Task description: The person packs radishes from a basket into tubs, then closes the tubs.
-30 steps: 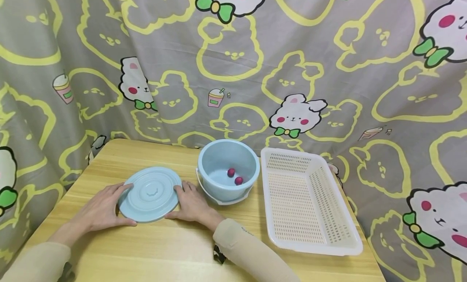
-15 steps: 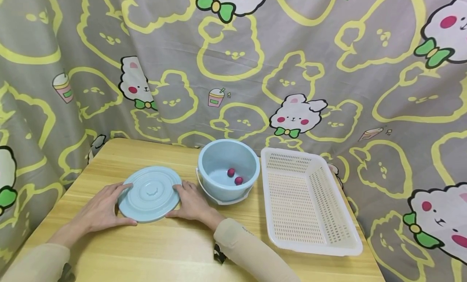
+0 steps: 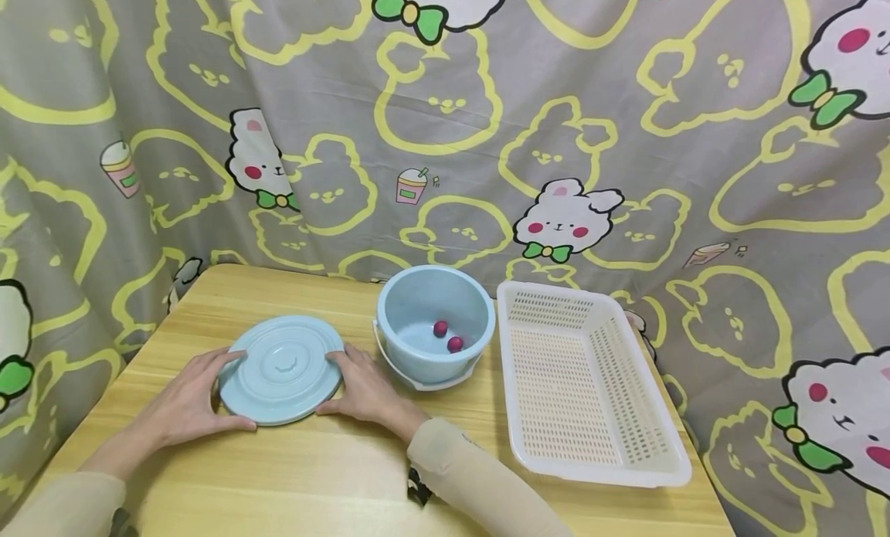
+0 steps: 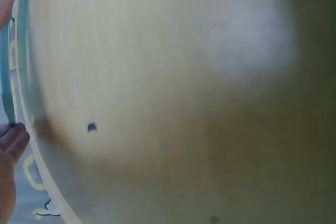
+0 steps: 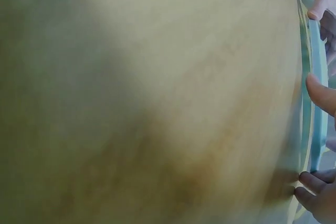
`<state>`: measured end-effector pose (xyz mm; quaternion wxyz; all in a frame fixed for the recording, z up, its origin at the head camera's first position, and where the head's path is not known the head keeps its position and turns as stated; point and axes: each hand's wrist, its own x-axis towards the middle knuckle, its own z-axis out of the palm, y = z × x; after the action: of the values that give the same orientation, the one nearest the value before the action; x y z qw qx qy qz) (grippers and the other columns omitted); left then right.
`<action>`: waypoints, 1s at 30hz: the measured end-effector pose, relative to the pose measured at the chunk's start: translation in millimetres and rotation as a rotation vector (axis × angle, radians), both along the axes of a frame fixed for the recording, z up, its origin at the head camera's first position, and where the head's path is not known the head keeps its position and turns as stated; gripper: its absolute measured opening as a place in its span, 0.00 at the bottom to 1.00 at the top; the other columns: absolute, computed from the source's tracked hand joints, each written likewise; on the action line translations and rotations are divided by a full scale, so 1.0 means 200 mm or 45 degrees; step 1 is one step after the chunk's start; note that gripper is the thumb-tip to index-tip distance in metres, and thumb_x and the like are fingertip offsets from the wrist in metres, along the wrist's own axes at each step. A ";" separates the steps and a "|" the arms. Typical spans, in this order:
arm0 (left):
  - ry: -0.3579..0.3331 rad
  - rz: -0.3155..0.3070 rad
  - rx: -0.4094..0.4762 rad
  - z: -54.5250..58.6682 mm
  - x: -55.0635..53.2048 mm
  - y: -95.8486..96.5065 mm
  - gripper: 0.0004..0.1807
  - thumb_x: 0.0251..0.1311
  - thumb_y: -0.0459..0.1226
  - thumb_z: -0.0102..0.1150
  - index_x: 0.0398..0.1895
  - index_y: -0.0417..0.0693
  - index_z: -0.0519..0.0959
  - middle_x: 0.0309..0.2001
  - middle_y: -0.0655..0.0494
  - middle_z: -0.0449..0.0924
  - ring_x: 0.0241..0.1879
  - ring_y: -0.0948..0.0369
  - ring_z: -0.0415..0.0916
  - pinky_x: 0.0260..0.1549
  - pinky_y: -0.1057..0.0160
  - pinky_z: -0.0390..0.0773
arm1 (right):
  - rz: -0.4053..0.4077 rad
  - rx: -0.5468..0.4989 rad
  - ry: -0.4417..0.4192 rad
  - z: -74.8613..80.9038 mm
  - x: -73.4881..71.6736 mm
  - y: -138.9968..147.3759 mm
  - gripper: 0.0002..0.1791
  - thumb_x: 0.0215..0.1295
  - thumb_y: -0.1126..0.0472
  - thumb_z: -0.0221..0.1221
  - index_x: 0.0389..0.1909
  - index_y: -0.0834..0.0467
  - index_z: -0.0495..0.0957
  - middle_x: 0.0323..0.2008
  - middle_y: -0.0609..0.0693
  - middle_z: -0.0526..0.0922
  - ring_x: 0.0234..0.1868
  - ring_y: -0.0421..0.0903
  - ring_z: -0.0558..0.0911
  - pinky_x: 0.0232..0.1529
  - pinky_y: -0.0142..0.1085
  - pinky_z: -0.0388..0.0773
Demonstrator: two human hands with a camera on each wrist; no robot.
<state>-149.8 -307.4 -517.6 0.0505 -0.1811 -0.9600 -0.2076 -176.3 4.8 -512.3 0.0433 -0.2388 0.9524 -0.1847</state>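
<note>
A round light-blue lid (image 3: 281, 367) with a small raised knob is at the left of the table, knob side up. My left hand (image 3: 184, 402) holds its left edge, with the thumb at the near side. On the opposite edge, my right hand (image 3: 365, 386) grips the rim between thumb and fingers. Just right of that hand stands a matching blue bucket (image 3: 436, 363), its white handle hanging down in front. Two dark red balls (image 3: 440, 329) lie on the bucket's bottom. Both wrist views show only a thin strip of the lid (image 5: 317, 108) beside some fingers.
A white perforated plastic basket (image 3: 591, 390) stands to the right of the bucket. Everything rests on a wooden table (image 3: 313, 483). A grey patterned curtain (image 3: 334, 81) hangs behind and at both sides, close to the table's edges.
Over the last half second the lid and my left hand have shifted slightly to the left. My right hand has barely moved. Bucket, balls and basket stay in place.
</note>
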 end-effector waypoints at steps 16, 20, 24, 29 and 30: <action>0.136 0.014 0.159 0.04 0.12 -0.04 0.71 0.23 0.60 0.90 0.77 0.46 0.66 0.72 0.22 0.63 0.65 0.23 0.64 0.53 0.17 0.66 | 0.085 -0.018 0.225 0.03 0.06 -0.01 0.49 0.51 0.30 0.75 0.72 0.46 0.72 0.78 0.54 0.68 0.75 0.50 0.74 0.76 0.41 0.73; 0.158 0.014 0.195 0.06 0.14 -0.05 0.70 0.23 0.58 0.91 0.77 0.47 0.66 0.72 0.22 0.63 0.65 0.22 0.64 0.53 0.16 0.65 | 0.090 -0.012 0.278 0.06 0.07 0.00 0.51 0.49 0.28 0.74 0.72 0.45 0.73 0.79 0.54 0.68 0.76 0.50 0.73 0.78 0.43 0.71; 0.204 -0.012 0.259 0.11 0.16 -0.06 0.70 0.22 0.55 0.92 0.77 0.47 0.67 0.73 0.22 0.62 0.66 0.21 0.63 0.59 0.15 0.60 | 0.099 -0.010 0.310 0.10 0.09 -0.01 0.51 0.49 0.27 0.73 0.72 0.46 0.73 0.80 0.56 0.66 0.79 0.51 0.70 0.79 0.45 0.69; 0.280 -0.041 0.297 0.17 0.18 -0.07 0.71 0.19 0.50 0.94 0.77 0.47 0.68 0.75 0.23 0.61 0.69 0.23 0.61 0.79 0.28 0.50 | 0.105 -0.032 0.359 0.17 0.13 -0.01 0.51 0.49 0.28 0.74 0.72 0.46 0.72 0.80 0.57 0.66 0.79 0.53 0.70 0.79 0.48 0.70; 0.302 -0.044 0.300 0.18 0.19 -0.07 0.71 0.18 0.49 0.94 0.76 0.47 0.68 0.74 0.23 0.62 0.71 0.25 0.61 0.83 0.38 0.47 | 0.107 -0.038 0.371 0.18 0.13 -0.01 0.51 0.49 0.28 0.74 0.72 0.47 0.72 0.80 0.57 0.66 0.79 0.53 0.70 0.79 0.47 0.70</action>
<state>-112.5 -321.1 -481.4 0.1808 -0.2139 -0.9130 -0.2966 -149.9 2.7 -475.4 -0.0911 -0.3032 0.9349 -0.1604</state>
